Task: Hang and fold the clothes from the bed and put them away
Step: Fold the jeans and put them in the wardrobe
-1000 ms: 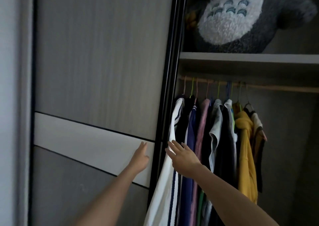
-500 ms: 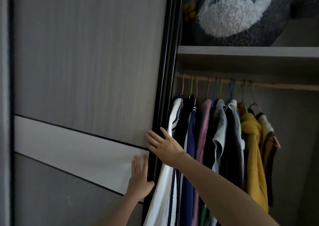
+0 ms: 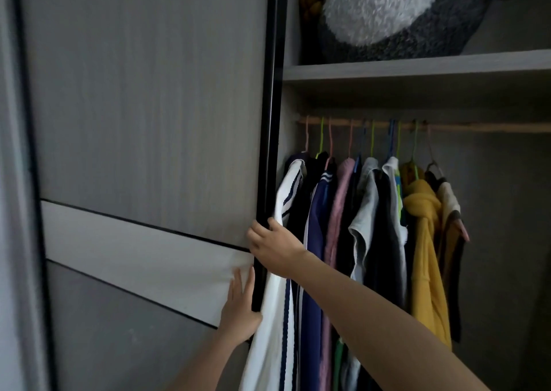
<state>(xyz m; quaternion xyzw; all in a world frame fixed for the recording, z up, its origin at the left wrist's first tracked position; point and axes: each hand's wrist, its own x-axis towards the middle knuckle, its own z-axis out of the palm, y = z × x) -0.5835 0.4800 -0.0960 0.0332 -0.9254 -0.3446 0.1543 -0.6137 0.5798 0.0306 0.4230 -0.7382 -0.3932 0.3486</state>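
Both meet woodgrain door (image 3: pixel 149 122): right hand (image 3: pixel 275 249) grips black edge (image 3: pixel 269 122), left hand (image 3: pixel 240 310) pressed flat.

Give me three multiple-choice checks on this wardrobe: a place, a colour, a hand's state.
1. Where does the grey-and-white plush toy sit?
A) on the grey shelf above the wooden rail
B) on the floor
C) on a hanger

2. What colour is the hanging garment nearest the sliding door's black edge?
A) yellow
B) pink
C) white with dark blue stripes

3. How is the left hand?
A) gripping a hanger
B) flat on the door's pale band, fingers straight
C) holding a folded shirt

1A: it fills the shelf over the rail. 2C: striped white cloth hangs by that edge. 3B: its palm lies on the band.
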